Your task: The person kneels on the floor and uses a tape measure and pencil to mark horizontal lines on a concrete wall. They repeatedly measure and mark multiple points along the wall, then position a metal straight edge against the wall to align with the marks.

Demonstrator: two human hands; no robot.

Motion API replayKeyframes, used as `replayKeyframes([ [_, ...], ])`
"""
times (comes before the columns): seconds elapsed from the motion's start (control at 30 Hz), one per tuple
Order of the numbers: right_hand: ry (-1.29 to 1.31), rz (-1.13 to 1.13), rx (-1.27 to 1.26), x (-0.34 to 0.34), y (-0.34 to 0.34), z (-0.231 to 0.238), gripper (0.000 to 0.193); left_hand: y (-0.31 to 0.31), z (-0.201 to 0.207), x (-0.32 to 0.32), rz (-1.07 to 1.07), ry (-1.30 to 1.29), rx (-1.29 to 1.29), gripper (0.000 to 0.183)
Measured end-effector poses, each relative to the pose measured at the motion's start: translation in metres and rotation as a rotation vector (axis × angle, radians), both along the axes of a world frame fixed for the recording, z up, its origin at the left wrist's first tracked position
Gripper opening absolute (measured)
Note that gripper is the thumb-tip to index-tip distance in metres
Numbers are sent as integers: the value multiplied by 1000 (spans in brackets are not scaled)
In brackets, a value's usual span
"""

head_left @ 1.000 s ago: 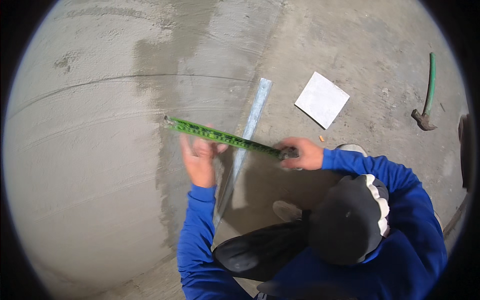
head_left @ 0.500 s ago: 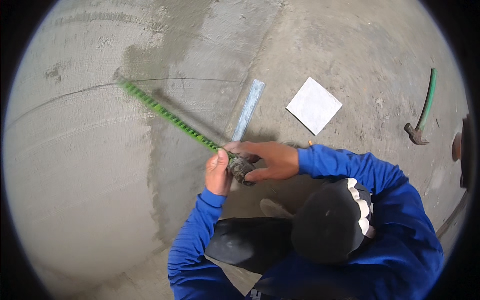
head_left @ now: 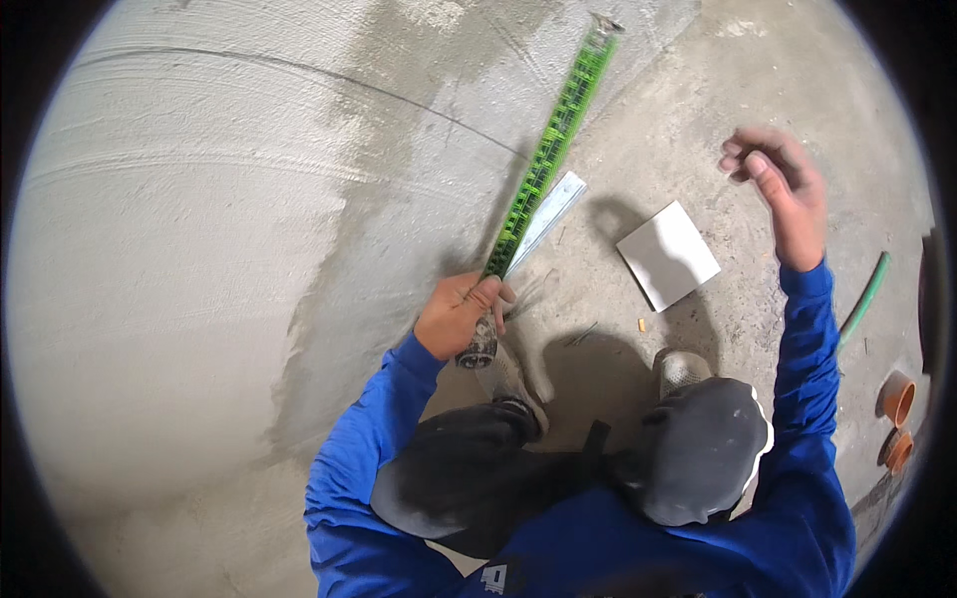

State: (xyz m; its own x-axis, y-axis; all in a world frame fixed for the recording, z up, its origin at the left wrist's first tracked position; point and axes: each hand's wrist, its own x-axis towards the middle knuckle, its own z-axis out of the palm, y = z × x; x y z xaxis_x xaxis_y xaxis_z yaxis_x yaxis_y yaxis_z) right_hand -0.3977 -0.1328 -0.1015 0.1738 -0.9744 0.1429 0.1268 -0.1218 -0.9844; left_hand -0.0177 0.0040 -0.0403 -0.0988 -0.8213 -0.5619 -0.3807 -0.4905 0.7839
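Note:
My left hand [head_left: 461,314] is closed on a tape measure [head_left: 548,149], its thumb on the green blade just above the dark, dirty case. The blade is pulled well out and slants up and to the right, its metal hook at the far end. Raised on the right, my right hand [head_left: 788,194] holds nothing that I can see; its fingers are loosely bent and the thumb stands apart. A pale metal strip [head_left: 548,219] lies partly behind the blade. Between my hands a square white tile [head_left: 670,257] rests on the concrete floor, shadows falling across it.
A plastered wall [head_left: 189,219] with a dark curved line fills the left. By my right sleeve lies a hammer's green handle [head_left: 865,299], its head hidden. Two orange pipe pieces [head_left: 898,401] stand at the far right. A small orange bit [head_left: 641,325] lies near my shoe [head_left: 683,369].
My right hand has let go of the tape measure and moved up and right. The blade has swung from pointing up-left to up-right. The view has shifted, too.

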Motion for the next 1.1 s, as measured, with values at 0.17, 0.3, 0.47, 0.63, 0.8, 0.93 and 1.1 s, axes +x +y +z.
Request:
replayKeyframes([
  [0.17,307,6,-407,-9,-32,86,38,-31,8,19,-44,-216,-178,33],
  [0.3,532,-72,-340,35,-17,97,18,-62,7,30,47,-137,-357,35],
  [0.47,899,-13,-252,43,22,93,20,-95,-8,35,-105,44,-379,35],
  [0.63,1494,-54,153,41,113,140,22,-118,-24,46,-193,226,-290,35],
  [0.8,1385,181,284,52,128,177,17,-129,-39,69,-234,320,-277,37],
  [0.93,892,165,-105,110,130,151,22,-121,-49,62,-280,290,-505,36],
  [1.1,-64,510,-700,240,107,156,31,-118,-23,71,-180,153,-206,37],
])
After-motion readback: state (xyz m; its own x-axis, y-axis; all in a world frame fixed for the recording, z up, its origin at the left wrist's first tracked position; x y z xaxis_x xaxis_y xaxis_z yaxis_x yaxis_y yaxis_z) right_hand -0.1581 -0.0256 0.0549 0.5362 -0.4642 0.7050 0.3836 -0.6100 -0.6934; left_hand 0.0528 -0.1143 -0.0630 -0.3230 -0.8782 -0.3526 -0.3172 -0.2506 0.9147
